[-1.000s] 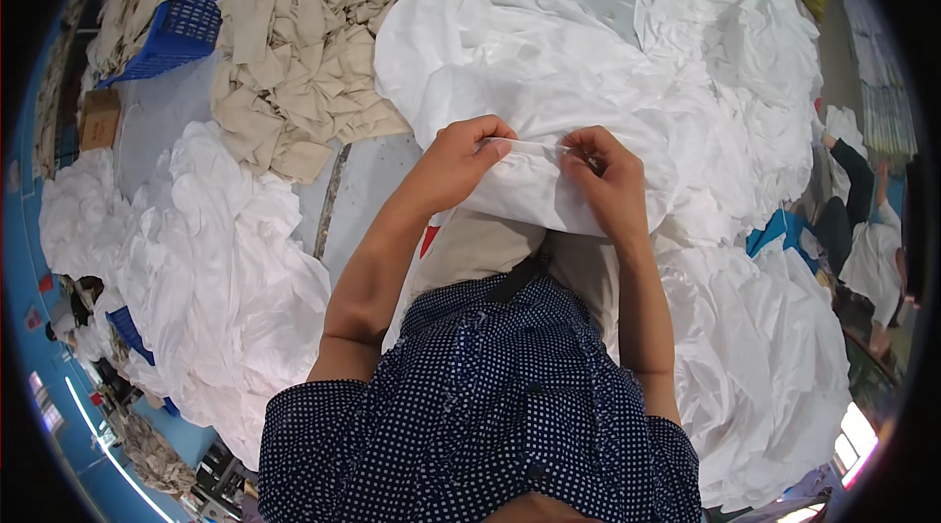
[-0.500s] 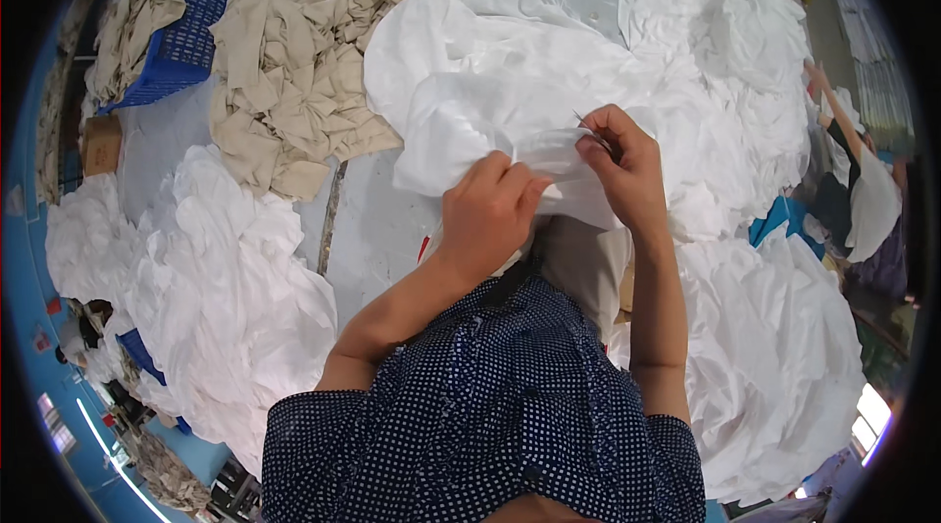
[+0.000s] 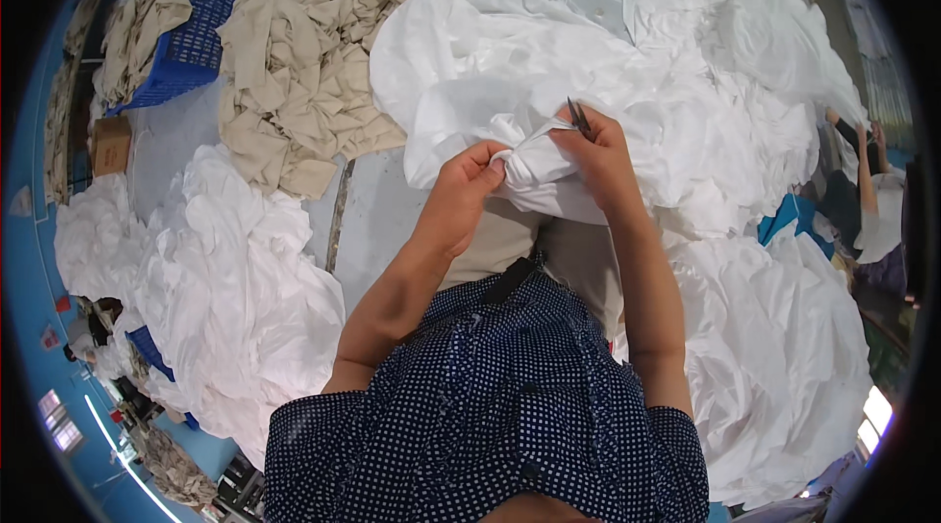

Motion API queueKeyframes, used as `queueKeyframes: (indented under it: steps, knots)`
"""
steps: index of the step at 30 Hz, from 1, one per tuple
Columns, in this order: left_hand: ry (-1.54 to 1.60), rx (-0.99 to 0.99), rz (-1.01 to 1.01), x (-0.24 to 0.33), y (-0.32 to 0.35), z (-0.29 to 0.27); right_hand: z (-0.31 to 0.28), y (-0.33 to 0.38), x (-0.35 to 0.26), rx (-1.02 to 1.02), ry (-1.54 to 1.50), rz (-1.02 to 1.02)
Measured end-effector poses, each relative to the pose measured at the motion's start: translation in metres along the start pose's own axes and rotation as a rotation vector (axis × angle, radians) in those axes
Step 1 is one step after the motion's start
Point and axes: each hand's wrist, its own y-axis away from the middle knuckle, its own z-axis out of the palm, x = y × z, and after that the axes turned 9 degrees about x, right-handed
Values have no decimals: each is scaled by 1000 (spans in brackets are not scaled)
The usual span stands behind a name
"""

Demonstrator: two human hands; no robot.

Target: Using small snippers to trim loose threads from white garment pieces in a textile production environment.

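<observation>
In front of my waist, a stretch of white cloth (image 3: 537, 166) is drawn up in folds between my two hands. My left hand (image 3: 459, 192) is closed on its left part, thumb and fingers pinching the fabric. My right hand (image 3: 603, 162) grips the cloth's right part. Dark thread snips (image 3: 579, 118) stick up out of that same hand, their points facing away from me; their handle end is hidden in my palm. The held cloth runs into a large white fabric pile (image 3: 490, 28) on the table beyond.
Beige cloth pieces (image 3: 304, 62) lie heaped at the far left beside a blue plastic basket (image 3: 201, 23). White fabric heaps stand left (image 3: 235, 288) and right (image 3: 774, 356) of me. A co-worker's arm (image 3: 866, 170) shows at the right edge, near white cloth.
My left hand has shifted slightly left and turned, and the cloth between my hands is now bunched and pulled tighter. The snips show more above my right hand. The co-worker's arms have moved.
</observation>
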Motion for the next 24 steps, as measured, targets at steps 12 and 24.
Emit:
queueKeyframes:
  steps: [12,24]
  knots:
    - [119,-144,-90,1,2,0,-1,-6,9,74,45,-19]
    - [-243,-65,138,12,15,11,-11,44,-39,60,447,-575]
